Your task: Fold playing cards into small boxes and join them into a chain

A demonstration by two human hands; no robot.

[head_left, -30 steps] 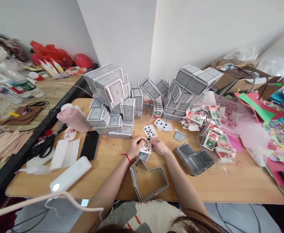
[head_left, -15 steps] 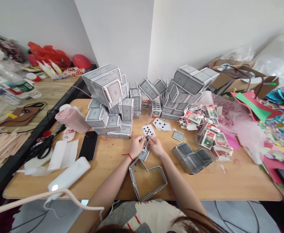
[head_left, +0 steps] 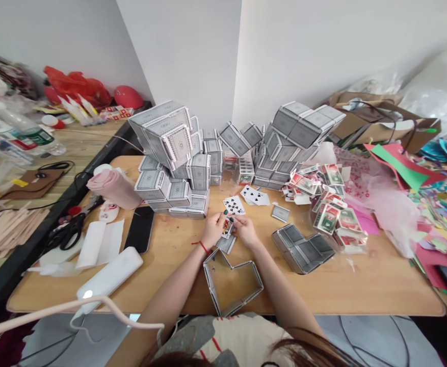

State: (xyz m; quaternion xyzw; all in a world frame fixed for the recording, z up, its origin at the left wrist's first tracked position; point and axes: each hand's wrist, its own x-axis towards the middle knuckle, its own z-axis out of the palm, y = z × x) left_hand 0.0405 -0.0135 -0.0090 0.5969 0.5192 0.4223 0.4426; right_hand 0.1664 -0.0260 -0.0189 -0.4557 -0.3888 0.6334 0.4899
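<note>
Between my two hands is a playing card (head_left: pixel 228 228), face up with a picture figure on it. My left hand (head_left: pixel 214 228) pinches its left side, and my right hand (head_left: pixel 245 229) grips it from the right. Below it lies a grey-backed card (head_left: pixel 226 245), partly covered. Just beyond my fingers a spade card (head_left: pixel 234 205) lies face up, beside a small pile of face-up cards (head_left: pixel 254 195). Close to my body stands an angular frame made of folded cards (head_left: pixel 259 278). A similar folded-card piece (head_left: pixel 303 250) sits to the right.
Stacked card blocks rise at the left (head_left: pixel 162 135) and right (head_left: pixel 295 125). Red-and-green card boxes (head_left: pixel 328 216) are heaped on the right. On the left are a phone (head_left: pixel 139 229), a white power bank (head_left: pixel 110 272), a tissue roll (head_left: pixel 90 244) and black scissors (head_left: pixel 69 232). A pale cable (head_left: pixel 104 302) crosses the front.
My fingers have shifted on the card, with the left thumb raised toward its top edge. The card's picture face now shows more. The other objects have stayed put.
</note>
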